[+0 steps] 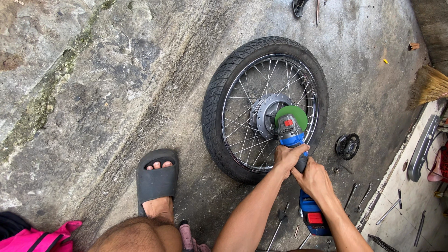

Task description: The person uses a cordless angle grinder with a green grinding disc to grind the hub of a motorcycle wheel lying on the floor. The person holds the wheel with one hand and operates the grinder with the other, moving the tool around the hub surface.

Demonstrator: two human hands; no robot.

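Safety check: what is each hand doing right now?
Left hand: closed on the cordless angle grinder.
Right hand: closed on the grinder's handle.

Your left hand (288,157) and right hand (313,178) cover the middle of the angle grinder (298,163), so you cannot see its grip or any switch. Its green guard (291,114) hides the disc and part of the wheel hub (266,112) beneath. The battery end (313,217) sits partly behind your right forearm. The broom (428,86) is cut off by the right edge, as is the grey cover (422,149) beside it. A black part (298,6) at the top edge shows only its lower end. The small tools (359,196) by the kerb are too small to tell apart. Your knee and the pink fabric (42,235) run off the bottom edge.
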